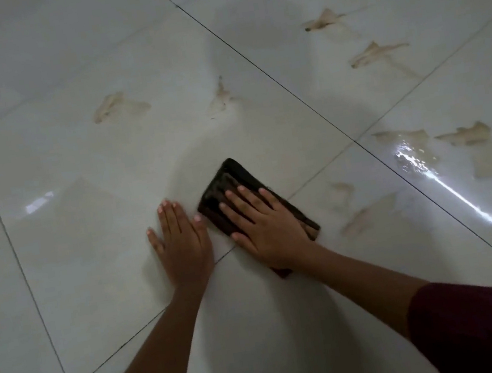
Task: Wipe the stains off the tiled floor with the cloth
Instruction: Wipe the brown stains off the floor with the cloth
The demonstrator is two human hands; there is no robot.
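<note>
A dark brown folded cloth (231,179) lies flat on the glossy white tiled floor (78,185) near the middle of the view. My right hand (262,222) presses on it with straight, spread fingers. Just left of the cloth, my left hand (179,238) rests flat on the bare tile, fingers straight. Several beige stains mark the tiles: one at the upper left (118,107), one above the cloth (220,97), two at the upper right (322,20) (376,53), and smeared patches to the right of the cloth (463,134) (361,217).
Dark grout lines (288,92) cross the floor diagonally. A bright wet glare streak (442,185) lies on the tile at the right. Dark red sleeves (481,320) cover both upper arms at the bottom of the view.
</note>
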